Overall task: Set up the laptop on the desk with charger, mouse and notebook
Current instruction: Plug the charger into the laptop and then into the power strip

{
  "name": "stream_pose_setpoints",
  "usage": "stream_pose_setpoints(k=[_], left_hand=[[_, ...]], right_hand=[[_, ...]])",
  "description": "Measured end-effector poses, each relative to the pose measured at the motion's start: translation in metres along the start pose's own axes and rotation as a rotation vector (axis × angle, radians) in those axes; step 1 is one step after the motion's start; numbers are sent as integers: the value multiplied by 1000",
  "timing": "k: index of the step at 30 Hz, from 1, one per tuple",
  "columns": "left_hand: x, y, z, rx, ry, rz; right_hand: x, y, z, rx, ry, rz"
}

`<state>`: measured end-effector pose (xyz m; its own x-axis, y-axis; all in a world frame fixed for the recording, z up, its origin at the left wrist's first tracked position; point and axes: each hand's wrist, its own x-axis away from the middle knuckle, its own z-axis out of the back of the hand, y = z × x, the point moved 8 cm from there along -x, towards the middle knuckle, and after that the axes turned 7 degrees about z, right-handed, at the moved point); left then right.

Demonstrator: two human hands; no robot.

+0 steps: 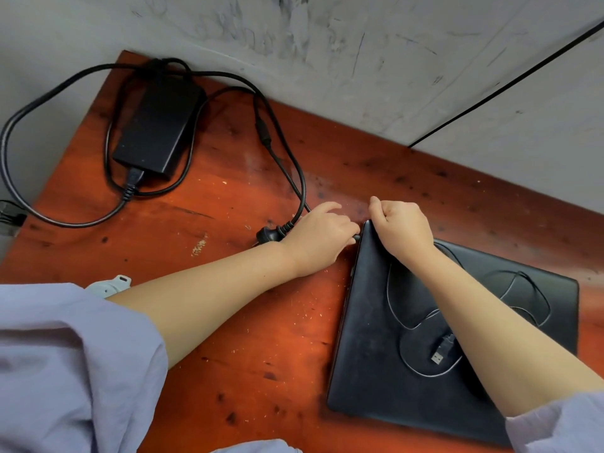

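Observation:
A closed black laptop [385,361] lies on the red-brown wooden desk [228,322], at the right. My right hand [402,230] grips its far left corner. My left hand [322,238] pinches the charger's small plug [357,237] against the laptop's left edge. The black charger brick [157,125] rests at the desk's far left, its cables [287,158] looping across the wood. A wall plug [269,234] lies just left of my left wrist. A thin mouse cable with a USB plug [439,354] lies coiled on the lid; the mouse is mostly hidden under my right forearm.
A scuffed grey wall [327,44] borders the desk's far edge. Part of the power cable hangs off the left edge [6,152]. A small white-grey object [109,286] sits near my left sleeve. No notebook is in view.

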<state>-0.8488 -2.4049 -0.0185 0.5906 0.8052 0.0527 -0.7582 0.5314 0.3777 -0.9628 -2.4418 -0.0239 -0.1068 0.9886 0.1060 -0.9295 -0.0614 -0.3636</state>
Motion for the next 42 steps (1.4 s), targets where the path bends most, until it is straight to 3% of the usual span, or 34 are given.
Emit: stream_pose_setpoints(k=[6,10,13,15,19,23,25,28,31,37,40,42], left_hand=[[5,0,-10,-50,21,89],[6,1,-9,-57,36,172],[16,5,-2,-75,47,206],[35,5,11,-55,103,184],[102,-20,37,-27,275,159],[164,-71,35,-68,260,437],[185,-86,25,-88,234,528],[199,-89,14,-106,256,527],[200,-89,10,-82,255,520],[198,-91,7,-53,207,525],[207,-89,4,-51,145,515],[223,-87,9,-88,215,498]], right_hand=[[4,-9,-13,67,-31,49],[14,-19,5,158,95,153],[16,-36,28,86,208,206],[15,-55,28,-14,175,226],[18,-88,-7,-274,-27,61],[32,-116,-66,-532,-247,-145],[36,-122,-83,-618,-260,-219],[35,-125,-89,-658,-222,-271],[33,-137,-77,-573,-159,-155],[44,-195,-62,-686,-131,28],[51,-230,-65,-695,-165,142],[58,-251,-74,-706,-219,199]])
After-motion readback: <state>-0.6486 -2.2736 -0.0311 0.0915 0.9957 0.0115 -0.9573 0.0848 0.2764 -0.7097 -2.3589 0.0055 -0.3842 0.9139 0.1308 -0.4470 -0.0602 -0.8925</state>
